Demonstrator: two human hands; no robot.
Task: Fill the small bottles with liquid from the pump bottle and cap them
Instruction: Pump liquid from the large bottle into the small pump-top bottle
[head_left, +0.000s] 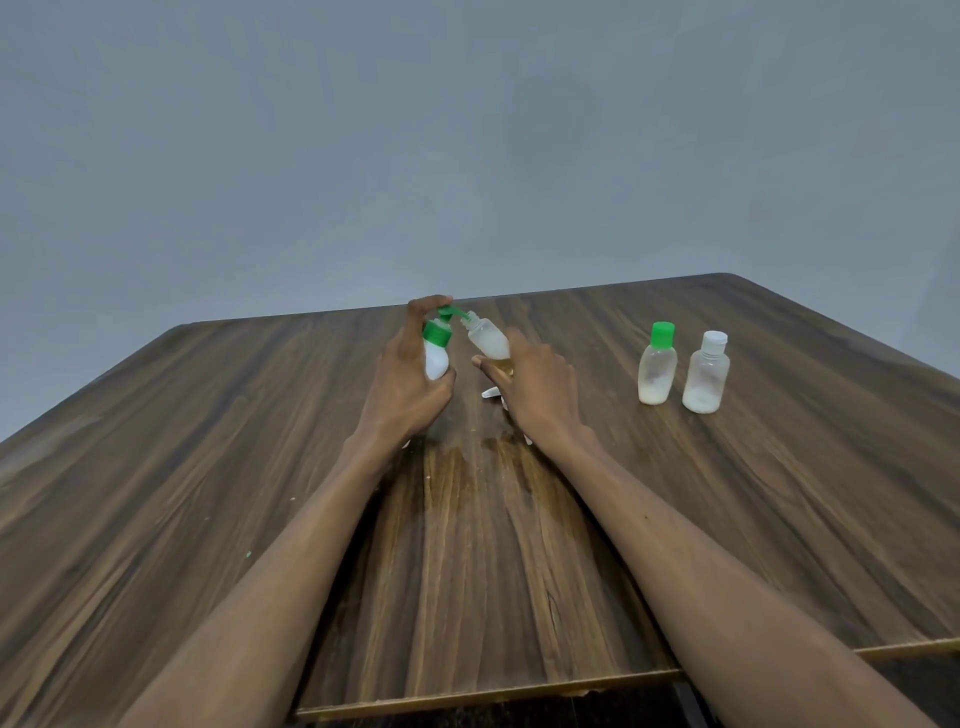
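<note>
Wood-grain counter (727, 493): dark brown planks fill the head view, set against a plain grey wall (467, 130).
Pump bottle (436, 356): white body with a green collar and a green spout, standing near the middle of the counter; the spout points right, its tip at the mouth of the tilted small bottle.
Left hand (410, 379): fingers curled round the pump bottle's body, one finger arched over the top of the pump head.
Open small bottle (488, 338): clear, uncapped, leaning with its neck toward the spout, whitish liquid inside.
Right hand (535, 389): fingers wrapped round the lower part of that small bottle, thumb stretched out toward the pump bottle.
White piece (491, 393): small, lying on the counter just under the right hand; too hidden to name.
Green-capped small bottle (657, 364): upright, well to the right, a little white liquid at the bottom.
White-capped small bottle (706, 374): upright just beside the green-capped one, likewise a little filled.
</note>
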